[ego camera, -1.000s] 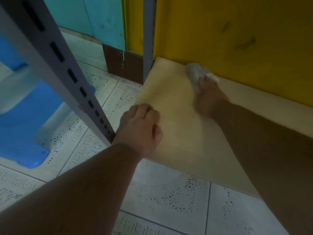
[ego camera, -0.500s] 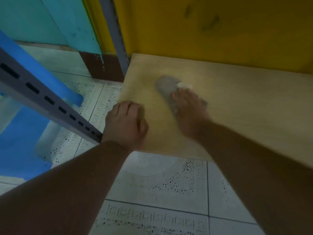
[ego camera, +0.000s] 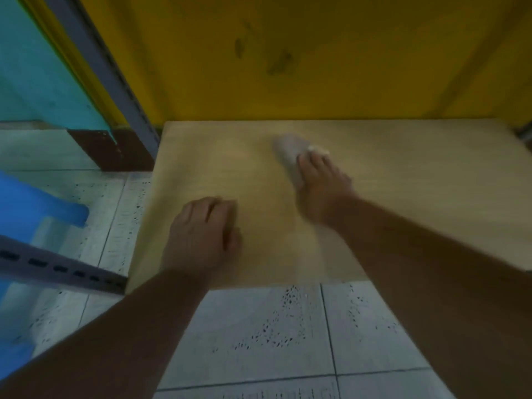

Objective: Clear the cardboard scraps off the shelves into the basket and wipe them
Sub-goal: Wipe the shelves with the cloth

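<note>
A bare, light wooden shelf board (ego camera: 403, 197) lies low above the tiled floor, against a yellow wall. My right hand (ego camera: 319, 185) presses a grey-white cloth (ego camera: 290, 152) flat on the middle of the board, fingers on top of it. My left hand (ego camera: 201, 234) rests near the board's front left corner, fingers curled down on the wood, holding nothing I can see. No cardboard scraps show on the board. The frame is blurred by motion.
Grey slotted metal uprights of the shelf unit stand at the back left (ego camera: 115, 82) and cross the lower left (ego camera: 57, 267). A blue plastic object (ego camera: 31, 208) sits on the floor to the left. Patterned white tiles (ego camera: 259, 335) lie in front of the shelf.
My right hand has slid the cloth from the back left corner toward the middle of the board. My view has swung right; my left hand stays at the front left corner.
</note>
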